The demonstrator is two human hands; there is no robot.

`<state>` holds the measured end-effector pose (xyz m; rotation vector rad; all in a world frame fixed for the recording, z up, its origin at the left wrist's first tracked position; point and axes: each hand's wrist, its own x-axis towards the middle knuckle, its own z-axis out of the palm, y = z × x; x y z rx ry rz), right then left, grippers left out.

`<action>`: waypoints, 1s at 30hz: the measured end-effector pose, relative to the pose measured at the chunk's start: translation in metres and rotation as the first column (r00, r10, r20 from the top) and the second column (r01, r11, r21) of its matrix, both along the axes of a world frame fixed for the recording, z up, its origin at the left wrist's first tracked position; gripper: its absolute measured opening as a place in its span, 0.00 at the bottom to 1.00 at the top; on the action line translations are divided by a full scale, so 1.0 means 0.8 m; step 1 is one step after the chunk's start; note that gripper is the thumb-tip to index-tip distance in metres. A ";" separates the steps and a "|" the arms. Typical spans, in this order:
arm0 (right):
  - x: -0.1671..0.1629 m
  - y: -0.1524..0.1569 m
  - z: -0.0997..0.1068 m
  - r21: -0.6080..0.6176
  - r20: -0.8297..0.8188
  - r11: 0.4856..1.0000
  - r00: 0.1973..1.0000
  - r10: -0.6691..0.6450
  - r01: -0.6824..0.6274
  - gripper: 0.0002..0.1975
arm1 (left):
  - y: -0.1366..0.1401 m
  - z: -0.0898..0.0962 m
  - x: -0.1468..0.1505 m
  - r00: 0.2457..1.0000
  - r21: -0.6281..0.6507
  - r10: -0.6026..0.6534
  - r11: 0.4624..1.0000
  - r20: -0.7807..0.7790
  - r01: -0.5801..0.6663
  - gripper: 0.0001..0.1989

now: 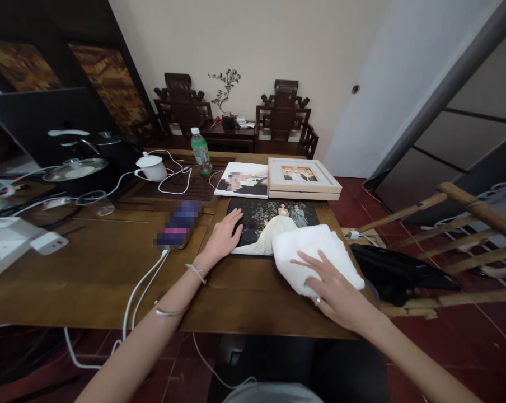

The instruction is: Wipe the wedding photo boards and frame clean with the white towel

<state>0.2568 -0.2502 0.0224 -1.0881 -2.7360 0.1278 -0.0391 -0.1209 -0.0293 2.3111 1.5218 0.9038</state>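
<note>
A dark wedding photo panel (257,226) lies flat on the wooden table, showing two people and a wide white dress. My left hand (225,235) rests on its left edge, fingers stretched out and holding nothing. Over the panel's lower right corner lies a folded white towel (337,252), which also reaches onto the bare wood. My right hand (326,285) is spread on top of this towel, pressing it from above with the fingers apart. The towel hides that corner of the panel.
Behind the panel are a white photo board (244,187) and stacked pale frames (305,187). A phone (179,225) with a charging cable, a green-labelled bottle (201,154), a lidded white cup (151,167) and a clear plastic cup (104,207) stand leftward. A bamboo chair (483,212) is at right.
</note>
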 end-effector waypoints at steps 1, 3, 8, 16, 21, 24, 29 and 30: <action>0.000 -0.003 0.002 -0.014 0.004 1.000 1.000 0.002 -0.002 0.16 | 0.000 0.000 0.000 1.000 0.001 0.003 1.000 -0.003 -0.003 0.21; -0.001 0.001 0.004 -0.025 0.009 1.000 1.000 -0.013 0.013 0.16 | 0.000 -0.001 0.000 1.000 0.005 0.006 1.000 -0.002 -0.006 0.20; -0.014 0.062 0.007 -0.004 0.034 0.995 0.994 -0.099 0.100 0.16 | 0.001 -0.002 -0.001 1.000 0.006 -0.001 1.000 0.021 0.000 0.20; -0.036 0.175 0.005 0.040 0.063 0.978 0.977 -0.206 0.204 0.19 | 0.001 0.000 -0.002 1.000 -0.023 -0.004 1.000 0.019 0.004 0.21; -0.038 0.146 -0.001 0.110 0.144 0.983 0.976 -0.165 0.150 0.18 | -0.001 0.001 -0.001 1.000 -0.030 0.007 1.000 0.019 -0.006 0.21; -0.037 0.094 -0.004 0.112 0.173 0.990 0.980 -0.102 0.083 0.19 | -0.001 0.001 -0.001 1.000 -0.027 0.011 1.000 0.010 -0.010 0.21; -0.033 0.019 -0.006 0.070 0.157 0.997 0.987 -0.034 0.023 0.20 | -0.001 0.001 0.001 1.000 -0.020 0.008 1.000 0.001 -0.008 0.21; -0.033 0.012 -0.005 0.053 0.161 0.998 0.987 -0.027 0.019 0.21 | 0.000 0.001 0.001 1.000 -0.020 0.008 1.000 -0.001 -0.008 0.21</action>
